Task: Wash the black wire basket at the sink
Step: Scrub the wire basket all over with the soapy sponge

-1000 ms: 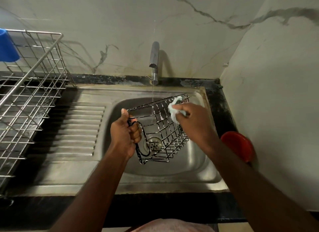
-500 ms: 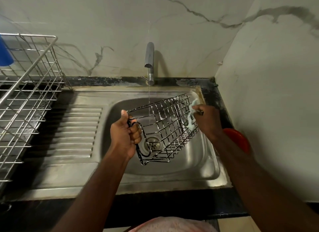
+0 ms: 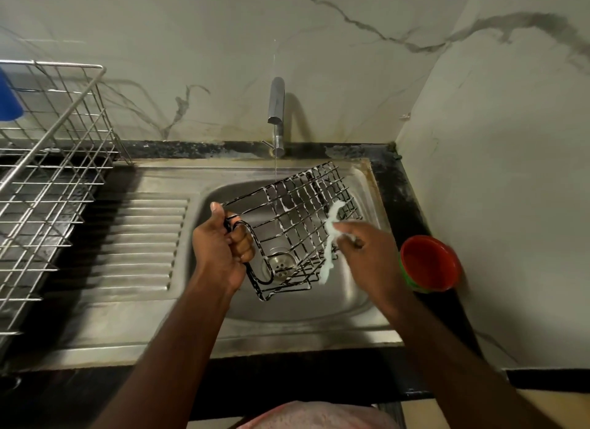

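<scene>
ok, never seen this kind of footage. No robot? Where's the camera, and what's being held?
No robot here. A person works bare-handed, and the only camera sits on their head, looking forward and down, so both arms enter from the bottom of the picture. The left hand grips the black wire basket by its looped handle, holding it tilted over the steel sink. The right hand holds a white soapy cloth at the basket's right side, and the wires carry suds. A thin stream of water runs from the tap. On the counter to the right is a red bowl. To the left is a metal dish rack with something blue at its edge.
</scene>
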Demonstrator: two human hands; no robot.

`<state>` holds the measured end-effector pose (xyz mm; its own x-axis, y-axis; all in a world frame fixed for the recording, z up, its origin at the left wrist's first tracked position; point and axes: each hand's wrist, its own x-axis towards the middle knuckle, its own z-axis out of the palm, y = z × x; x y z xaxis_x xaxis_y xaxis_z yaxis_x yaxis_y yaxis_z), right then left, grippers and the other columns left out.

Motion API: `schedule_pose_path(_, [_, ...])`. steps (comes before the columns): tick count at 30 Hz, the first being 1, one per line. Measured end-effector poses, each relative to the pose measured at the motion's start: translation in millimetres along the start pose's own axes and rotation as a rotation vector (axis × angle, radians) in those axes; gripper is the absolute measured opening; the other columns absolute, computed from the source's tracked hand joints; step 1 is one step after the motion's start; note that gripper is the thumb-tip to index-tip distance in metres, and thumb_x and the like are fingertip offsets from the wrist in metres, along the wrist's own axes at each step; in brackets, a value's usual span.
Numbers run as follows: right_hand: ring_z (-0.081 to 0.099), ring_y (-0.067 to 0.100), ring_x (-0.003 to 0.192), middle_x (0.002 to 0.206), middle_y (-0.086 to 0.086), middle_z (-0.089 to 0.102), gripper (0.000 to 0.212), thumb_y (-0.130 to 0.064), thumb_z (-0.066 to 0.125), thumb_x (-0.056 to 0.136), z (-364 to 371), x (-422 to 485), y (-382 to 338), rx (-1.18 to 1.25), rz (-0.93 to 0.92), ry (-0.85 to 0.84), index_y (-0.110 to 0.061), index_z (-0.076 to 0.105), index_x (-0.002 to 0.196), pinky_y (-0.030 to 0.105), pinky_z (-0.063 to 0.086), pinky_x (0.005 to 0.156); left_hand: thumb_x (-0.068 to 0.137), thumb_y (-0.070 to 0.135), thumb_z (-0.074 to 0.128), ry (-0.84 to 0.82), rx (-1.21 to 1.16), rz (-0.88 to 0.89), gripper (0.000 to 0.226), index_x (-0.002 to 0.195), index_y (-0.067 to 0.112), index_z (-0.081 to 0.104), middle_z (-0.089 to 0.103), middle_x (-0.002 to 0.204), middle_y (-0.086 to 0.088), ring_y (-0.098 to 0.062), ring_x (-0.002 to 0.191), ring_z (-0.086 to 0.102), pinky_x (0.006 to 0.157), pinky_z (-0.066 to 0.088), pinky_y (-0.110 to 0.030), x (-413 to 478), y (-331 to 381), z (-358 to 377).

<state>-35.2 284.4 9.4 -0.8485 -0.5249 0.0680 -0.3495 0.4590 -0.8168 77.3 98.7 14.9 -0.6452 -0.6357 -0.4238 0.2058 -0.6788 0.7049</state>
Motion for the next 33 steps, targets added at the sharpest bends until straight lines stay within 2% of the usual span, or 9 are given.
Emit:
schedule_pose_path(3, [0.057, -0.014, 0.077, 0.114, -0.002, 0.068, 0.03, -0.004, 0.06, 0.091, -9, 32, 31, -0.069, 0.087, 0.096, -0.012, 0.066, 0.12, 0.002, 0.045, 0.066, 0.107, 0.041, 0.03, -0.003, -0.005, 0.004, 0.059, 0.052, 0.023, 0.038, 0.021, 0.042, 0.008, -0.005, 0.032, 0.015, 0.043, 0.006, -0.019, -7, 3, -1])
schedule_pose_path(7, [0.06, 0.005, 0.085, 0.117, 0.01, 0.068, 0.031, -0.005, 0.06, 0.092, -13, 57, 51, -0.149, 0.174, 0.147, -0.006, 0.063, 0.123, 0.006, 0.043, 0.072, 0.107, 0.041, 0.031, -0.008, -0.003, 0.0, 0.054, 0.057, 0.022, 0.036, 0.022, 0.043, 0.008, -0.005, 0.032, 0.016, 0.037, 0.009, -0.017, -13, 4, -7])
schedule_pose_path(15, [0.061, 0.007, 0.093, 0.116, 0.006, 0.069, 0.031, -0.009, 0.063, 0.09, -9, 30, 53, -0.113, 0.206, 0.151, -0.009, 0.066, 0.121, 0.023, 0.048, 0.087, 0.107, 0.043, 0.03, -0.003, 0.02, 0.011, 0.047, 0.065, 0.021, 0.035, 0.023, 0.042, 0.009, -0.005, 0.032, 0.016, 0.036, 0.01, -0.016, -14, 5, -17])
schedule_pose_path(17, [0.064, 0.01, 0.094, 0.114, 0.005, 0.07, 0.03, -0.009, 0.065, 0.088, -7, 22, 50, -0.071, 0.228, 0.14, -0.01, 0.067, 0.119, 0.026, 0.051, 0.087, 0.107, 0.043, 0.028, -0.014, 0.011, 0.006, 0.047, 0.066, 0.021, 0.033, 0.023, 0.042, 0.009, -0.005, 0.032, 0.016, 0.035, 0.012, -0.015, -13, 2, -19])
schedule_pose_path(22, [0.064, 0.006, 0.087, 0.11, 0.0, 0.071, 0.029, -0.012, 0.069, 0.085, -2, -1, 23, -0.05, 0.196, 0.095, -0.011, 0.07, 0.114, 0.019, 0.05, 0.081, 0.107, 0.042, 0.025, -0.033, -0.015, 0.003, 0.05, 0.062, 0.022, 0.028, 0.022, 0.043, 0.008, -0.006, 0.032, 0.016, 0.034, 0.011, -0.015, -9, 0, -17])
schedule_pose_path(24, [0.067, 0.006, 0.079, 0.097, -0.008, 0.069, 0.029, -0.009, 0.07, 0.084, 0, -16, 6, 0.029, 0.178, 0.057, -0.011, 0.07, 0.113, 0.015, 0.054, 0.073, 0.108, 0.041, 0.025, -0.027, -0.027, 0.019, 0.05, 0.062, 0.022, 0.027, 0.022, 0.042, 0.008, -0.006, 0.031, 0.015, 0.034, 0.011, -0.014, -9, 1, -16])
schedule_pose_path(26, [0.068, 0.008, 0.078, 0.087, -0.012, 0.067, 0.027, -0.007, 0.071, 0.083, 5, -32, -6, 0.088, 0.139, 0.025, -0.012, 0.072, 0.11, 0.018, 0.055, 0.068, 0.107, 0.042, 0.024, -0.026, -0.035, 0.035, 0.049, 0.063, 0.022, 0.027, 0.022, 0.042, 0.008, -0.005, 0.031, 0.015, 0.035, 0.01, -0.015, -8, 2, -16])
schedule_pose_path(30, [0.065, -0.001, 0.082, 0.097, -0.007, 0.069, 0.026, -0.009, 0.071, 0.083, 4, -26, -1, 0.12, 0.11, 0.051, -0.013, 0.071, 0.109, 0.008, 0.049, 0.07, 0.107, 0.042, 0.024, -0.025, -0.058, 0.029, 0.048, 0.065, 0.021, 0.028, 0.022, 0.041, 0.008, -0.006, 0.033, 0.012, 0.036, 0.01, -0.014, -11, 4, -15])
schedule_pose_path(33, [0.062, -0.001, 0.081, 0.105, -0.011, 0.064, 0.029, -0.009, 0.067, 0.087, -2, 2, 18, 0.088, 0.151, 0.132, -0.012, 0.068, 0.115, 0.004, 0.047, 0.068, 0.107, 0.042, 0.023, -0.051, -0.07, 0.032, 0.05, 0.063, 0.02, 0.026, 0.021, 0.04, 0.008, -0.012, 0.043, 0.002, 0.038, 0.008, -0.015, -16, 5, -13])
